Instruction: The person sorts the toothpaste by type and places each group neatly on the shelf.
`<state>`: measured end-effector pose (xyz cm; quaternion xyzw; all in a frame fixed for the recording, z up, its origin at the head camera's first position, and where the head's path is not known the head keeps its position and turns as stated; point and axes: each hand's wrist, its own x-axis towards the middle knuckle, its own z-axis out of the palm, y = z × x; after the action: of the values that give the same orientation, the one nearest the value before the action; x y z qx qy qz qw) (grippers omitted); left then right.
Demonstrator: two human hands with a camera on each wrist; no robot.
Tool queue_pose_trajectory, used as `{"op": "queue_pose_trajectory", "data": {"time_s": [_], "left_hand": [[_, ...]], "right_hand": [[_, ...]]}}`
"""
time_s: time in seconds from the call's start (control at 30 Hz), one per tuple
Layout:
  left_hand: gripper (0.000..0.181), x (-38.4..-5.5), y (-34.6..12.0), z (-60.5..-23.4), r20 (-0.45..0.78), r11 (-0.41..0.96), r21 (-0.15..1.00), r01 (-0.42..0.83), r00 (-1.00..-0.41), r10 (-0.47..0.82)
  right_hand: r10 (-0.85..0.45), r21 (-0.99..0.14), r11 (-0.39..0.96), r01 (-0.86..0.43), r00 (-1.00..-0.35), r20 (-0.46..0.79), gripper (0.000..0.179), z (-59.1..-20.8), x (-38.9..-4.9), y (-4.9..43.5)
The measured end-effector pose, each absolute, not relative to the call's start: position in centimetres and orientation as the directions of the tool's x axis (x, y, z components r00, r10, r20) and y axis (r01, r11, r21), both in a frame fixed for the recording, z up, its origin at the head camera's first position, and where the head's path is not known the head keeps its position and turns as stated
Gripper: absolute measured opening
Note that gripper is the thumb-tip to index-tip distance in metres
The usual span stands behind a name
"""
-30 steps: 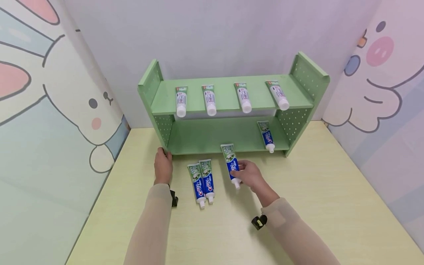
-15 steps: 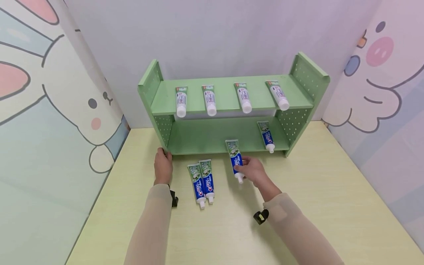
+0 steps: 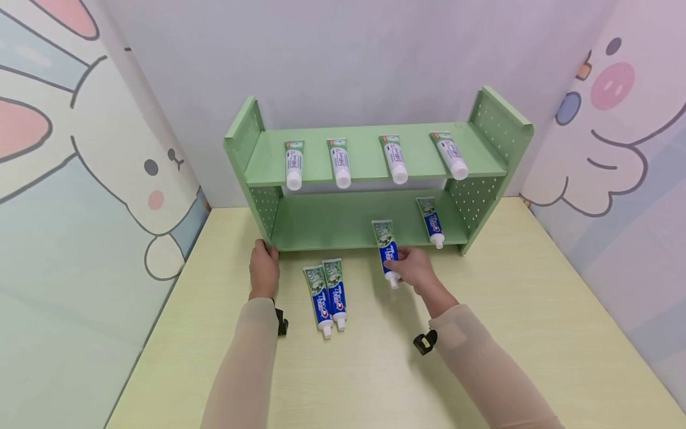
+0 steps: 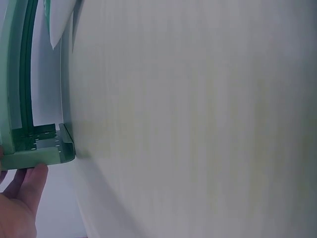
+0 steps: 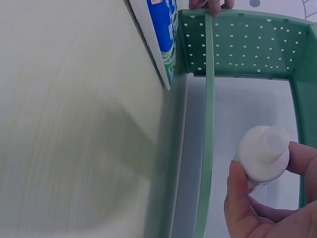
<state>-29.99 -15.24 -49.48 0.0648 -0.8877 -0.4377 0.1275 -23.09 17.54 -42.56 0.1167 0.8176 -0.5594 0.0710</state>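
Tube (image 3: 386, 245) pinched near its cap by the right hand (image 3: 417, 269), crimped end at the lower shelf (image 3: 327, 220) front; I read that as keeping fingers clear. Left hand (image 3: 264, 271) grips the rack (image 3: 367, 158) side, probably bracing it.

right grip (image 3: 419, 271) | toothpaste tube (image 3: 387, 245) | moved forward and rightward (nearer the shelved tube (image 3: 430, 220))

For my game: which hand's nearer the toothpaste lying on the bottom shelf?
The right hand, just in front of that toothpaste; the left hand grips the rack's other end.
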Motion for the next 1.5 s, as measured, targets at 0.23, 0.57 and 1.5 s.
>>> {"op": "queue_pose_trajectory", "data": {"time_s": [0.23, 0.57, 1.5], "left_hand": [[0.029, -30.1, -15.3, -49.6, 0.161, 0.609, 0.793, -0.011, -0.96, -0.228], [0.028, -30.5, -15.4, -50.0, 0.193, 0.62, 0.785, 0.01, -0.954, -0.229], [0.028, -30.3, -15.4, -49.7, 0.179, 0.614, 0.79, 0.003, -0.958, -0.226]], "right_hand": [[0.12, -0.893, 0.358, 0.274, -0.962, -0.246, 0.059, -42.3, -23.5, 18.0], [0.139, -0.887, 0.36, 0.287, -0.957, -0.254, 0.061, -42.4, -24.8, 18.9], [0.188, -0.847, 0.447, 0.288, -0.956, -0.226, 0.063, -41.8, -27.1, 20.5]]}}
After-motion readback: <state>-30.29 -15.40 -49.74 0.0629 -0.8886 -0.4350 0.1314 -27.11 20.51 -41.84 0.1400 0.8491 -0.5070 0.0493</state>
